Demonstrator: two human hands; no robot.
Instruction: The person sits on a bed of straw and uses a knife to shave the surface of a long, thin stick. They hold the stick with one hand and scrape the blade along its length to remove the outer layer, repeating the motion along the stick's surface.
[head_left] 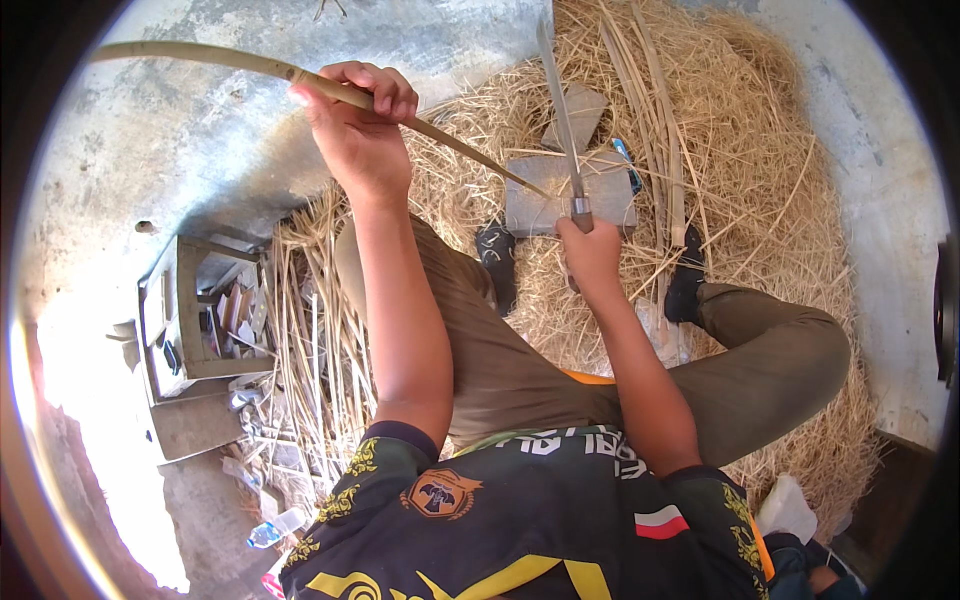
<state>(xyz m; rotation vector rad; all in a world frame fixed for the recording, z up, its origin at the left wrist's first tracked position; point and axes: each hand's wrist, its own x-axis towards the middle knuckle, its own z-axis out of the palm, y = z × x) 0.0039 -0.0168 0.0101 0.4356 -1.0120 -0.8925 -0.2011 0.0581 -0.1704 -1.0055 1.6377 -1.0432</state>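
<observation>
My left hand [368, 140] is raised at the upper left, its fingers closed round a long bamboo strip [225, 60]. The strip slants down to the right, and its thin end comes to a flat wooden block [528, 212] between my feet. My right hand [594, 256] grips the handle of a machete [563, 105]. Its long, narrow blade points away from me, above the block and just right of the strip's end. Whether the blade touches the block I cannot tell. Beyond the block lies a smaller wooden board [577, 118].
Straw-like shavings [760, 130] cover the floor around my feet. Long split bamboo strips [668, 130] lie right of the block, beside a small blue object [622, 150]. At left stand a wooden frame box [195, 310], a bundle of strips [320, 340] and a plastic bottle [277, 527].
</observation>
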